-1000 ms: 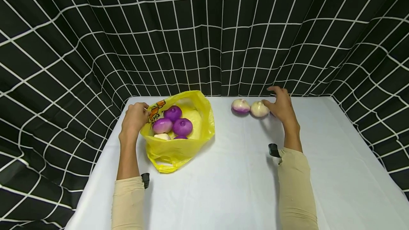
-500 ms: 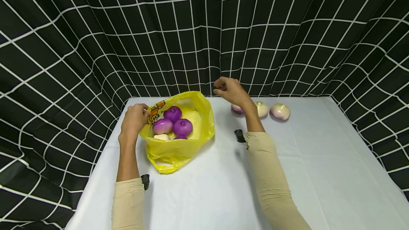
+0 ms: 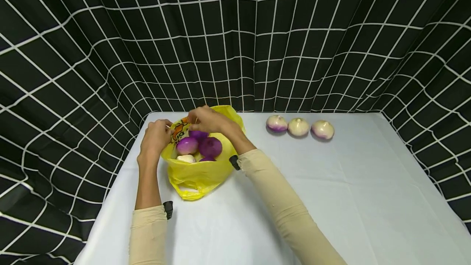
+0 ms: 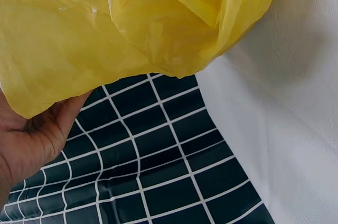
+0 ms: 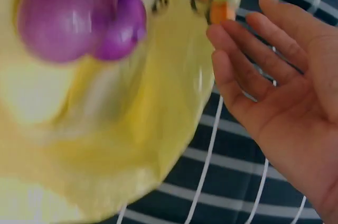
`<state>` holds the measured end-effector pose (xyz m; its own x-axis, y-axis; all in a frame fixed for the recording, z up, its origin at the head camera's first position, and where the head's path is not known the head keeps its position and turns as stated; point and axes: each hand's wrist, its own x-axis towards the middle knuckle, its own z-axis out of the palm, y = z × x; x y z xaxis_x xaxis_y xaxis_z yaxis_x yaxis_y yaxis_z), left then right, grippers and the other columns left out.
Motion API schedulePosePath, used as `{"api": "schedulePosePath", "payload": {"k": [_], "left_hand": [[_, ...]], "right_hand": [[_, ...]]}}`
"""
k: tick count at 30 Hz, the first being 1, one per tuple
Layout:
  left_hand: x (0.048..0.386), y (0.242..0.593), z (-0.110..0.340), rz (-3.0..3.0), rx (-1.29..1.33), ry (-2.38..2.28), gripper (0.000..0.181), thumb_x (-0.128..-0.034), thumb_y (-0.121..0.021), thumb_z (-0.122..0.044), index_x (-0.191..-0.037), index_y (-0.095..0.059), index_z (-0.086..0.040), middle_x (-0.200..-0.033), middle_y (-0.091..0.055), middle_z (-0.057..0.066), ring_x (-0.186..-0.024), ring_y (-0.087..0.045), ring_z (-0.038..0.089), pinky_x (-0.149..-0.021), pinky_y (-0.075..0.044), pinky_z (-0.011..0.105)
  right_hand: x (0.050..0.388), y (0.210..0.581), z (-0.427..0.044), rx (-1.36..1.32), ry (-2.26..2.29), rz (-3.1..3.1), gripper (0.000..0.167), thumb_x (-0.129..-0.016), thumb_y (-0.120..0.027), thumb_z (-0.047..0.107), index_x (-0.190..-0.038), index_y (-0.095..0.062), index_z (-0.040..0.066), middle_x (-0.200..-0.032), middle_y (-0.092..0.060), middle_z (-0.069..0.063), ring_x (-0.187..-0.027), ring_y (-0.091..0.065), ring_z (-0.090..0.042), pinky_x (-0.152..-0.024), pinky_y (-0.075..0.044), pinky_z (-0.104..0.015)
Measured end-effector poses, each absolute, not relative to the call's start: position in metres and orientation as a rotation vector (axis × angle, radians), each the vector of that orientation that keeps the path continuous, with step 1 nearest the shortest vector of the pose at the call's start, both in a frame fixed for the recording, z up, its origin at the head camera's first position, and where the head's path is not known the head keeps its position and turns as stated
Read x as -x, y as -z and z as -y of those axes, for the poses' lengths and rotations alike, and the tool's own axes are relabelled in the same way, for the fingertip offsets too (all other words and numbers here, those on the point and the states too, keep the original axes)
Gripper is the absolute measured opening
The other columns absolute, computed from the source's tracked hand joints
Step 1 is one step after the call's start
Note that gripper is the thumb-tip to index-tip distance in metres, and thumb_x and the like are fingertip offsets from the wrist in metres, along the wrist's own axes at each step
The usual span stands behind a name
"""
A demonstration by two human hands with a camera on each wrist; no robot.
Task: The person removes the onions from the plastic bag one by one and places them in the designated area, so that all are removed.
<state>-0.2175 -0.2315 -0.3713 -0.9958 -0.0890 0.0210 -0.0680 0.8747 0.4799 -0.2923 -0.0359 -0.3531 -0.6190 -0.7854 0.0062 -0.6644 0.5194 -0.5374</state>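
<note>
Black curtain [image 3: 206, 40] hangs behind; hands [image 3: 155, 136] [image 3: 206, 119] partly hide yellow bag [image 3: 202, 171]; three onions [image 3: 298, 127] rightward.

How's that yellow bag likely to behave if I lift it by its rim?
The yellow bag will probably flop, as it looks thin and creased. Lifted from one side, it may tip, since it gapes wide. The rounded purple bulbs inside could roll about.

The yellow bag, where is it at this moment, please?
In the head view, the yellow bag sits on the white table, left of the three whitish onions, with the left hand at its rim.
</note>
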Motion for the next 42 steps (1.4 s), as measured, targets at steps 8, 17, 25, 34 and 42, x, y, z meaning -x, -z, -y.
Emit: {"api": "schedulePosePath", "payload": {"k": [8,17,25,34,42], "left_hand": [[0.218,0.372,0.231,3.005,-0.108,0.762,0.032,-0.1039,-0.054,-0.006,-0.129,-0.066,0.009,-0.12,-0.073,0.031,-0.101,-0.074,0.042,-0.076,-0.058,0.042],[0.216,0.369,0.231,3.0,-0.103,0.761,0.031,-0.1048,-0.055,-0.007,-0.129,-0.067,0.009,-0.118,-0.073,0.031,-0.104,-0.073,0.044,-0.083,-0.059,0.048],[0.218,0.37,0.231,3.003,-0.103,0.777,0.03,-0.1055,-0.057,-0.009,-0.129,-0.067,0.007,-0.118,-0.074,0.031,-0.103,-0.074,0.042,-0.078,-0.058,0.042],[0.216,0.371,0.23,3.002,-0.1,0.763,0.03,-0.1044,-0.056,-0.008,-0.128,-0.068,0.007,-0.116,-0.075,0.03,-0.099,-0.074,0.04,-0.073,-0.056,0.038],[0.215,0.368,0.231,2.986,-0.128,0.739,0.03,-0.1042,-0.055,-0.007,-0.127,-0.068,0.007,-0.117,-0.075,0.03,-0.102,-0.074,0.041,-0.08,-0.059,0.045]], "right_hand": [[0.274,0.377,0.079,1.379,0.407,-2.221,0.02,-0.098,-0.072,0.012,-0.117,-0.076,0.004,-0.111,-0.077,-0.005,-0.097,-0.064,-0.01,-0.085,-0.051,-0.016],[0.256,0.388,0.094,1.469,0.121,-2.194,0.017,-0.102,-0.059,0.003,-0.096,-0.069,0.015,-0.076,-0.044,0.008,-0.074,-0.043,-0.006,-0.064,-0.033,-0.016],[0.254,0.395,0.09,1.439,0.018,-2.262,0.021,-0.104,-0.056,0.005,-0.1,-0.071,0.02,-0.076,-0.042,0.008,-0.076,-0.046,-0.007,-0.067,-0.033,-0.018],[0.254,0.391,0.076,1.406,0.113,-2.326,0.024,-0.1,-0.066,0.012,-0.118,-0.075,0.025,-0.102,-0.068,0.01,-0.097,-0.058,-0.011,-0.09,-0.047,-0.024],[0.26,0.369,0.041,1.411,0.239,-2.407,0.059,-0.084,-0.088,0.026,-0.139,-0.067,0.021,-0.139,-0.069,0.005,-0.125,-0.062,-0.015,-0.112,-0.049,-0.032]]}}
